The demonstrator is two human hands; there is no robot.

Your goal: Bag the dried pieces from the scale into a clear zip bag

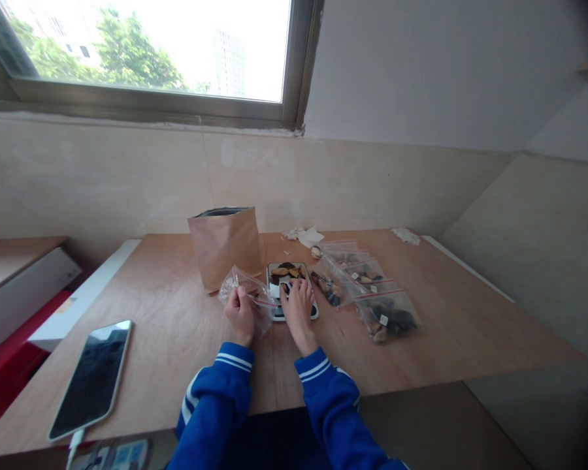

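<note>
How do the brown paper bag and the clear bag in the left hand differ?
The paper bag is opaque and larger; the clear bag is see-through and smaller. The paper bag stands upright on the table, while the clear bag is held, crumpled, by the left hand.

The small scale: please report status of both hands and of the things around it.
Left hand gripping clear bag. Right hand over scale, at brown pieces; grip unclear. Filled bags close by, right side; paper bag behind left hand.
</note>
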